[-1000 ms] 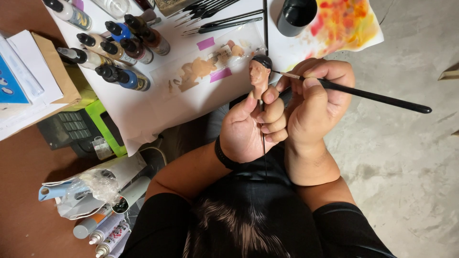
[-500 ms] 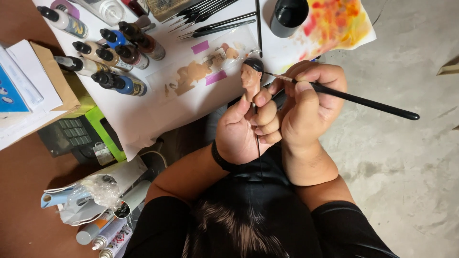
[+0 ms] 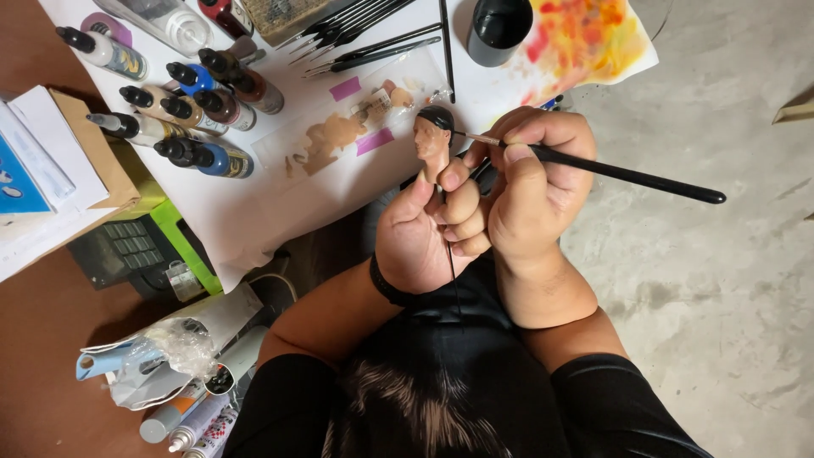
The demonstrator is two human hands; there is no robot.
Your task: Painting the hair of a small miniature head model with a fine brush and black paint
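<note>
Gripping miniature head (image 3: 433, 136) in left hand (image 3: 428, 233), fingers closed around its stem, head sticking up past the fingertips, long axis running away from the body, face turned left. Pinching black paintbrush (image 3: 593, 167) in right hand (image 3: 534, 182), fingers clamped on the handle; long axis roughly horizontal, tip pointing left and touching the head's side, handle end trailing right over the floor. Lying beyond on the white surface (image 3: 254, 203): paint bottles (image 3: 199, 106), spare brushes (image 3: 365, 34), black cup (image 3: 500, 25).
</note>
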